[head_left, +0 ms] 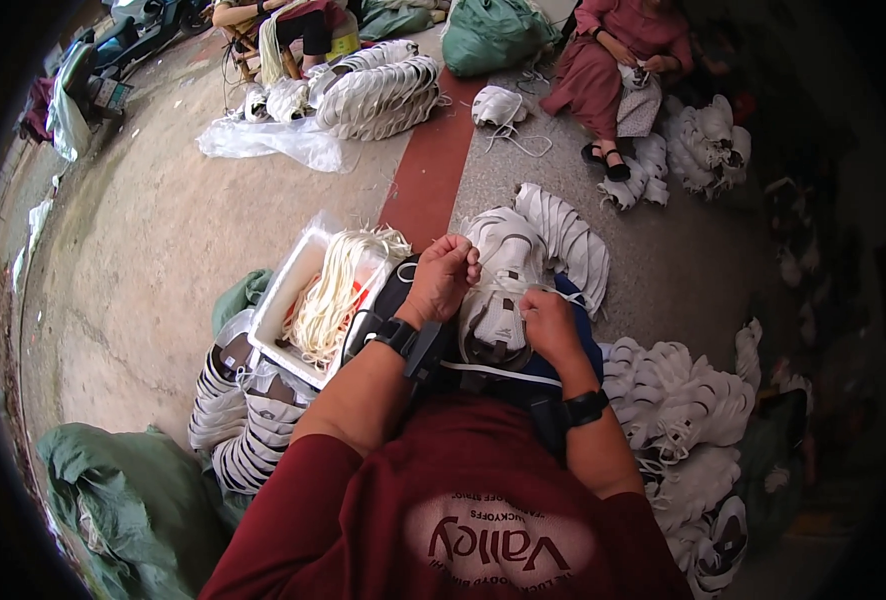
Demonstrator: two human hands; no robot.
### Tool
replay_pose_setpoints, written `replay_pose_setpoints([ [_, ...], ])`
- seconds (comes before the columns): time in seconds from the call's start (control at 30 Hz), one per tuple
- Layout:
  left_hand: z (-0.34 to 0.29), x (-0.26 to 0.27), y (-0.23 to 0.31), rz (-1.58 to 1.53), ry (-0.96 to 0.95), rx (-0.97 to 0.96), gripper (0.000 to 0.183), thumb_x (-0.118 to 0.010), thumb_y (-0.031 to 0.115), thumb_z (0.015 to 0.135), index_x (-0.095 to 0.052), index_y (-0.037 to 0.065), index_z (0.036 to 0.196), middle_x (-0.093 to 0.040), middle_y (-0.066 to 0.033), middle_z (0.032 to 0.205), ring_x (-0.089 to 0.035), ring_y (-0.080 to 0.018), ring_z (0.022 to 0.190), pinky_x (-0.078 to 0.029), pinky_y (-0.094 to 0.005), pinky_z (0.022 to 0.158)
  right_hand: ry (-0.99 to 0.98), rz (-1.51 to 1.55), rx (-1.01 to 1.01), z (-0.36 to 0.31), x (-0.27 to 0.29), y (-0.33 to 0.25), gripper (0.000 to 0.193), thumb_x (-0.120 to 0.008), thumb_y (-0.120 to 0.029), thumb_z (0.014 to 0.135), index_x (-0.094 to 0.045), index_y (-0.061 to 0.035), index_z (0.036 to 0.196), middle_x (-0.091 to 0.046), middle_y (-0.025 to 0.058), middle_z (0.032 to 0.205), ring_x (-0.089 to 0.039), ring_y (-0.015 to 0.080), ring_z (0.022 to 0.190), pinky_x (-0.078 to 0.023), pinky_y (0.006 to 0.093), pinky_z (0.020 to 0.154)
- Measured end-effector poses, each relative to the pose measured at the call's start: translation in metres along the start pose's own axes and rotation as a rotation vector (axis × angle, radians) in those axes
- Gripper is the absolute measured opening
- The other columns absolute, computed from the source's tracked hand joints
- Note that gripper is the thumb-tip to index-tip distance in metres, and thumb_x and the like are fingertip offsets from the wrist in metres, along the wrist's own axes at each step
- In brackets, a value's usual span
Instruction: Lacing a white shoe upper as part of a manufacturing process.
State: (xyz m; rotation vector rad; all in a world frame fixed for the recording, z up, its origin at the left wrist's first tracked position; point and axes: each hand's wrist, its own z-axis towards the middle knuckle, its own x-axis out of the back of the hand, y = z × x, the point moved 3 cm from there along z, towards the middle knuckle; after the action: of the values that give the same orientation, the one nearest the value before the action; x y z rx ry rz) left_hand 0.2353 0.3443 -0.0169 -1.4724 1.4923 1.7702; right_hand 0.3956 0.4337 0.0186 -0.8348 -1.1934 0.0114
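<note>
Left hand (443, 275) (ten o'clock) and right hand (550, 325) (four) narrowed, contents indiscernible, about the sneaker upper (496, 312); even tension seemed advisable.

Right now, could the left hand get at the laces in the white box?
Probably yes: the laces lie uncovered on top in the white box, close by the left hand.

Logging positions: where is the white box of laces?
The white box sits left of centre in the head view, to the left of the left hand.
</note>
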Motion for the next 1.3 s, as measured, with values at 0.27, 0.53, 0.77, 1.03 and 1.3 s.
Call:
replay_pose_setpoints([
  [0.27,0.001,0.007,-0.002,0.060,0.044,0.016,0.008,-0.047,0.007,0.091,-0.048,0.007,0.083,-0.051,-0.0043,0.074,-0.047,-0.0125,0.062,-0.040,-0.0229,0.058,-0.069,-0.010,0.118,0.003,0.005,-0.004,0.006,-0.056,0.001,0.067,-0.056,-0.0017,0.073,-0.054,0.0161,0.073,-0.056,0.0349,0.073,-0.044,0.0378,0.063],
  [0.53,0.002,0.010,-0.004,0.073,0.026,0.033,0.005,-0.047,0.008,0.091,-0.048,0.008,0.086,-0.051,-0.0039,0.075,-0.048,-0.0122,0.063,-0.041,-0.0229,0.059,0.092,0.075,0.209,0.002,-0.006,-0.005,0.009,-0.057,0.002,0.069,-0.059,-0.0036,0.076,-0.055,0.0160,0.078,-0.056,0.0360,0.076,-0.045,0.0395,0.067],
  [0.77,-0.024,-0.015,0.010,1.074,0.153,-0.427,0.026,-0.067,0.003,0.075,-0.055,0.003,0.098,-0.054,-0.0034,0.082,-0.053,-0.0139,0.070,-0.045,-0.0247,0.063,0.254,0.031,0.122,-0.011,-0.002,-0.010,0.007,-0.059,0.002,0.067,-0.059,-0.0022,0.073,-0.054,0.0161,0.081,-0.055,0.0334,0.078,-0.046,0.0380,0.070],
  [1.03,-0.040,-0.032,-0.014,1.901,-0.258,-0.658,0.007,-0.062,0.013,0.072,-0.059,0.007,0.072,-0.055,-0.0093,0.072,-0.057,-0.0280,0.070,-0.049,-0.0358,0.062,0.308,-0.079,0.045,-0.013,-0.011,-0.011,0.009,-0.061,0.000,0.065,-0.061,-0.0042,0.073,-0.055,0.0169,0.088,-0.051,0.0340,0.093,-0.042,0.0408,0.081],
  [1.3,-0.034,-0.040,-0.022,2.054,-0.405,-0.748,0.007,-0.059,0.014,0.070,-0.057,0.007,0.072,-0.054,-0.0093,0.075,-0.056,-0.0279,0.075,-0.048,-0.0366,0.065,0.313,-0.047,0.056,-0.009,-0.020,0.001,0.009,-0.064,-0.001,0.064,-0.062,-0.0038,0.072,-0.054,0.0192,0.098,-0.050,0.0357,0.099,-0.041,0.0411,0.084],
])
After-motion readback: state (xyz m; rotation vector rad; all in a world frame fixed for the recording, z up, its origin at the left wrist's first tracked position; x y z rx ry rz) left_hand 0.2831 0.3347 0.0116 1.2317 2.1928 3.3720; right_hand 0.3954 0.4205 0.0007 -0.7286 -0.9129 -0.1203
